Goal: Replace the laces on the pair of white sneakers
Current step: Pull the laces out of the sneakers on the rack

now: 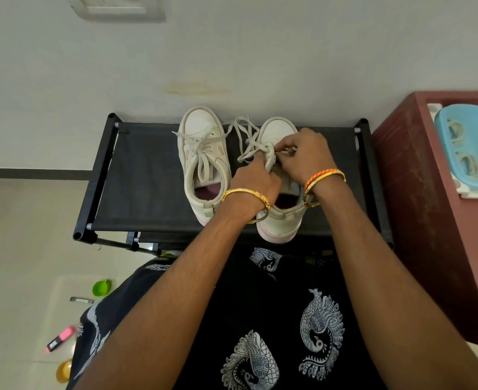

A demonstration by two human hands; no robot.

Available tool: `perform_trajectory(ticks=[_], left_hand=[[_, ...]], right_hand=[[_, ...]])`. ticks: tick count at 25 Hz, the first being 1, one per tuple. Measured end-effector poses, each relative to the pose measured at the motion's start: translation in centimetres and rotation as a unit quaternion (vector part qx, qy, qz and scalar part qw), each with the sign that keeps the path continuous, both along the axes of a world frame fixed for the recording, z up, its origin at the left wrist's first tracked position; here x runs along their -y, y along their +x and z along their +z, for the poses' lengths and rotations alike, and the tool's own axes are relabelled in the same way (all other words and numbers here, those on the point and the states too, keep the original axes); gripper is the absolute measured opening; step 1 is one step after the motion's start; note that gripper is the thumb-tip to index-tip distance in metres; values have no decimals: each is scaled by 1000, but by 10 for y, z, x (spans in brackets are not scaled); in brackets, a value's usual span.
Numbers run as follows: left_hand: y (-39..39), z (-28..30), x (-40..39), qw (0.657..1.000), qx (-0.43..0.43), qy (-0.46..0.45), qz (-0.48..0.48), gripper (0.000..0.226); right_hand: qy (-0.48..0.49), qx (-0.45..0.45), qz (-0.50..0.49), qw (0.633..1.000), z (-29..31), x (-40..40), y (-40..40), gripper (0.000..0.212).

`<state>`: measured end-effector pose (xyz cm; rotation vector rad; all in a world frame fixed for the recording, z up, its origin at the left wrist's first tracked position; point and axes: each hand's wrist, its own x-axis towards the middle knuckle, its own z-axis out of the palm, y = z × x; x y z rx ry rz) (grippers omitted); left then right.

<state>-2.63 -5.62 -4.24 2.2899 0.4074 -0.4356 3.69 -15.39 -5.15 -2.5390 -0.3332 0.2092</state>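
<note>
Your forearms reach out over your dark printed clothing (274, 319) toward the black rack (148, 175), which serves as the landmark for everything else. On top of the rack, near its middle, two white sneakers stand side by side with toes pointing away from you. One sneaker (204, 164) sits toward the rack's left half, untouched, its lace (201, 153) loose and trailing across the tongue. Just beside it, toward the rack's right half, stands the second sneaker (277, 220), heel at the near edge of the rack.

Your left hand (256, 180) is closed around this second sneaker's tongue and lace area, fingers curled tight. Your right hand (305, 156) pinches the lace (249, 139) with fingertips drawn close together over the eyelets; loops of that lace spill onto the rack between the two sneakers. Gold bangles (246, 195) circle your left wrist, and an orange band (323, 175) your right.

Right of the rack stands a dark red cabinet (417, 192) carrying a blue tray (468, 136). Left of the rack, on the floor, lie a green cup (101, 287) and a pink marker (60, 337).
</note>
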Motion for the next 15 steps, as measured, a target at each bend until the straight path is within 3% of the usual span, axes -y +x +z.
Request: perform_trajectory(ticks=[5, 8, 11, 13, 15], left_hand=[[1, -1, -1, 1000, 0, -4, 5, 45], [2, -3, 0, 1000, -4, -9, 12, 50], [2, -4, -1, 1000, -4, -2, 11, 53], [2, -4, -1, 1000, -4, -2, 12, 55], [2, -4, -1, 1000, -5, -8, 18, 58]], right_hand=[[74, -7, -62, 995, -10, 2, 3, 5], [221, -39, -165, 961, -4, 6, 5, 17], [435, -119, -260, 854, 5, 7, 6, 22], [517, -183, -294, 783, 7, 7, 8, 19], [616, -239, -307, 685, 7, 11, 16, 21]])
